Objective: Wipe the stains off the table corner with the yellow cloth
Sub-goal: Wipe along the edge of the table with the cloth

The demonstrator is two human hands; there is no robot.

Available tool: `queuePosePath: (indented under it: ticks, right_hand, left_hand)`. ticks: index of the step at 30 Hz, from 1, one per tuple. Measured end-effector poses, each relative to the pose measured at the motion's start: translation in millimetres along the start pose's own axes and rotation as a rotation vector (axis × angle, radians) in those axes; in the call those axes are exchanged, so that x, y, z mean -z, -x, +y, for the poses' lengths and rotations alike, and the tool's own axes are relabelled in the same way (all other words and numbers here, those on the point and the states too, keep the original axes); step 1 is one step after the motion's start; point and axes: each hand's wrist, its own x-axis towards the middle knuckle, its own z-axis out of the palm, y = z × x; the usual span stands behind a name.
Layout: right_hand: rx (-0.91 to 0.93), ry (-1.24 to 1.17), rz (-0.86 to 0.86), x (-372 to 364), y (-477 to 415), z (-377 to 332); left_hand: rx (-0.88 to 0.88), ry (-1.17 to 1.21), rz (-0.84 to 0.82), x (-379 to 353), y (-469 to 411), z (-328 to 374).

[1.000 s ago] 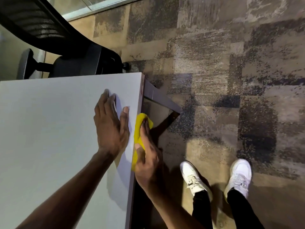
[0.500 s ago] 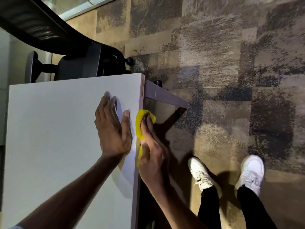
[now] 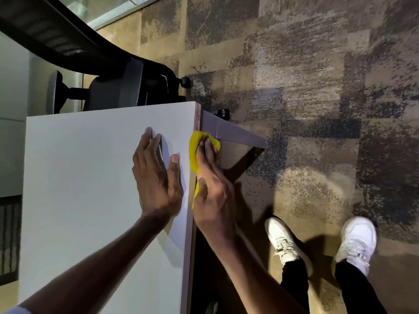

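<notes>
A white table (image 3: 90, 177) fills the left of the head view, its far right corner near the middle top. Brownish marks (image 3: 198, 118) show on the side edge at that corner. My right hand (image 3: 213, 189) presses the yellow cloth (image 3: 195, 152) flat against the table's right side edge, just below the corner. Most of the cloth is hidden under my fingers. My left hand (image 3: 156, 175) lies flat on the tabletop beside the edge, fingers together and holding nothing.
A black office chair (image 3: 118, 87) stands behind the table's far edge. A grey table leg frame (image 3: 233, 132) juts out under the corner. My two white shoes (image 3: 317, 243) stand on patterned carpet (image 3: 317, 109) to the right.
My right hand has slid the cloth up the side edge towards the corner. The left hand has stayed flat on the tabletop. The camera has shifted slightly.
</notes>
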Motion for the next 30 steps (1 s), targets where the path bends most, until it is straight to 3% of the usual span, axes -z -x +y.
queuePosePath:
  ticks: [7, 11, 16, 22, 30]
  right_hand:
    - [0.038, 0.026, 0.107, -12.3, -1.5, -0.3]
    - [0.054, -0.020, 0.064, -10.9, 6.2, 1.6]
    - [-0.088, -0.060, 0.065, -12.8, -41.0, -6.3]
    - [0.026, -0.021, 0.088, -10.9, 11.0, -6.3]
    - [-0.082, 0.024, 0.015, -7.8, -50.6, -14.4]
  left_hand:
    - [-0.005, 0.000, 0.017, -0.9, -0.9, -1.4]
    - [-0.013, -0.003, 0.024, -2.6, -0.9, -5.1]
    - [-0.019, 0.002, 0.029, -4.2, -0.3, -7.9]
    - [-0.026, 0.002, 0.030, -4.4, 0.3, -8.1]
    - [-0.021, 0.000, 0.015, -4.4, -0.6, -10.2]
